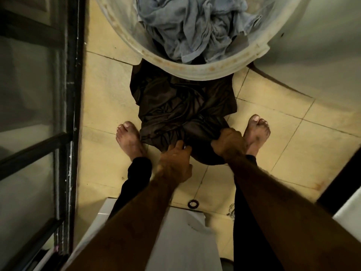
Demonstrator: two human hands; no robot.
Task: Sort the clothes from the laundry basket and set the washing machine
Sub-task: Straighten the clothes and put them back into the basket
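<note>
Both bare hands reach down toward the floor and grip the near end of a dark brown, glossy, crumpled garment (pixel 181 106). The left hand (pixel 174 163) has its fingers (pixel 178 146) curled into the bunched cloth at the garment's lower edge, clenched on the fabric. The right hand (pixel 227 142) is closed in a fist around a gathered fold of the same garment, just beside the left fingers and a little further from the body; its fingertips are buried in the cloth.

Beyond the fingers, the dark garment stretches away over the pale yellow tiled floor (pixel 293 143), and its far end passes under the rim of a round, white, translucent plastic laundry basket (pixel 175 61). Inside that basket lies a heap of crumpled pale blue-grey clothes (pixel 195 26), well beyond both hands.

Two bare feet stand on the tiles, one to the outer side of each hand: the left foot (pixel 129 139) just beside the garment's edge, the right foot (pixel 256 132) partly behind the right fist. Dark trouser legs (pixel 136 177) show below the forearms. Nearer the body than the fingers, a small dark ring (pixel 193 204) lies on the floor beside a white flat-topped object (pixel 175 231). A black-framed glass door (pixel 64 114) runs along the left.
</note>
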